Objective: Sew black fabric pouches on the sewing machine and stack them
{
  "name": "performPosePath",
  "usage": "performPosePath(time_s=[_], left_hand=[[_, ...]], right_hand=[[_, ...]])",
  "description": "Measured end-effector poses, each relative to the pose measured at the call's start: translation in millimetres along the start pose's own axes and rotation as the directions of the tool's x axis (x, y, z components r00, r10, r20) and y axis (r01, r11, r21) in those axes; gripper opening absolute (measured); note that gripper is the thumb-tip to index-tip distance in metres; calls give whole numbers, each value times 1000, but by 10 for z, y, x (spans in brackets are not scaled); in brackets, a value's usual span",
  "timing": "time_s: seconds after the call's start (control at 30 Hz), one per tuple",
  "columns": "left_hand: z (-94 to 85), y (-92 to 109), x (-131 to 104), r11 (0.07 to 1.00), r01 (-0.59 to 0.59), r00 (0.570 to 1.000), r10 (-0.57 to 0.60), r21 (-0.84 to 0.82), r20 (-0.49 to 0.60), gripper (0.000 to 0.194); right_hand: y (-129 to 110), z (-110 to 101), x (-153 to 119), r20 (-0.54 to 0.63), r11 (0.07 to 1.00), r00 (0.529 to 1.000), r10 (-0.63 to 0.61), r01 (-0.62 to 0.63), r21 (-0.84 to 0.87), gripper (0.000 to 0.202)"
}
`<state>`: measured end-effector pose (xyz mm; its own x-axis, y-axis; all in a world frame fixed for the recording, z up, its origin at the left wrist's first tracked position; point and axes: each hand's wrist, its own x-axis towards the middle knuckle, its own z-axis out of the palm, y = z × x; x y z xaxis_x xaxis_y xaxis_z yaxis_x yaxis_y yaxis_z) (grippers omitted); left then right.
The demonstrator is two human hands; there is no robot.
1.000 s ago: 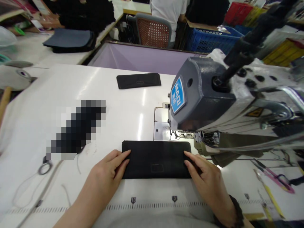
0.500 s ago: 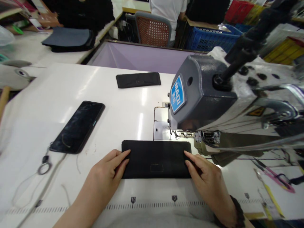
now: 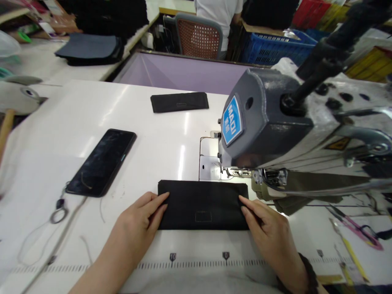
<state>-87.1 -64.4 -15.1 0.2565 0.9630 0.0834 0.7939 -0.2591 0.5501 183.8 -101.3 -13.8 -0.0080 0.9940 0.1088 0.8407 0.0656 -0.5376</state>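
A black fabric piece [image 3: 203, 200] with a small stitched rectangle lies flat on the white table, just in front of the sewing machine's needle plate [image 3: 210, 167]. My left hand [image 3: 143, 222] pinches its left edge between thumb and fingers. At the right edge, my right hand [image 3: 268, 228] holds the same piece in a like pinch. The sewing machine head [image 3: 260, 118] stands behind and to the right. Farther back on the table lies a second black fabric piece [image 3: 179, 102], which neither hand touches.
A black phone [image 3: 102, 163] with a ring strap lies at the left. Pink-handled scissors [image 3: 358, 228] are at the right, near olive fabric [image 3: 294, 190]. Behind the table are a chair [image 3: 199, 38], a seated person [image 3: 217, 16] and a blue crate [image 3: 275, 47].
The view has shifted very slightly. Both hands keep their hold on the black fabric piece, which has not visibly moved on the table.
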Motion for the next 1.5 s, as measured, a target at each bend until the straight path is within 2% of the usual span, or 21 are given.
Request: performPosePath(time_s=[0.13,0.57,0.83,1.07,1.5], left_hand=[[6,-1,3,1000,-1,1000,1,4,6,30],[12,-6,-8,1000,-3,1000,3,-1,-1,30],[20,-10,-7,1000,12,1000,-12,5,14,31],[21,-11,-10,1000,15,1000,-15,4,7,31],[12,-4,-17,1000,1,1000,-2,5,11,32]], right_hand=[[4,-7,7,-30,1000,999,15,-15,2,27],[0,-13,13,-12,1000,1000,6,-6,-10,28],[15,-34,-29,18,990,998,-62,59,131,24],[9,-24,-15,35,996,999,-9,6,93,24],[-21,-38,11,40,998,999,-5,3,56,21]])
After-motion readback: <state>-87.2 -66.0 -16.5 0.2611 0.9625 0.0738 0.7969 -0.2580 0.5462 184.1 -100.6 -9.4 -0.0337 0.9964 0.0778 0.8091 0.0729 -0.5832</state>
